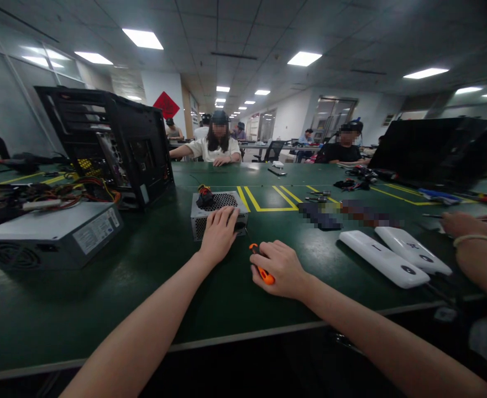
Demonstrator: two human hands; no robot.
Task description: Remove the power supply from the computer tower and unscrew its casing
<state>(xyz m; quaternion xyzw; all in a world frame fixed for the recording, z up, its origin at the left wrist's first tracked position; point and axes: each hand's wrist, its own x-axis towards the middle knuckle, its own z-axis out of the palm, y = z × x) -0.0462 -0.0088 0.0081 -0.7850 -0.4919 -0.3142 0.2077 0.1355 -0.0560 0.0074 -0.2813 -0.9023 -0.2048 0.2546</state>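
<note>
A small grey computer power supply [197, 219] with a perforated top stands on the green table before me, a bundle of dark and coloured cables on it. My left hand [218, 235] lies over its front top edge, fingers stretched across the top. My right hand [282, 268], just to the right and nearer me, is closed around a screwdriver with an orange and black handle [266, 275]. The screwdriver's thin shaft points up towards the right front corner of the power supply. Whether its tip touches the casing I cannot tell.
On the left are a larger power supply [56, 235] and an open black computer case [143, 149]. Two white devices [384, 260] lie at right, near a co-worker's hand [467, 226]. Dark monitors [425, 146] stand behind. Another person [218, 146] sits opposite.
</note>
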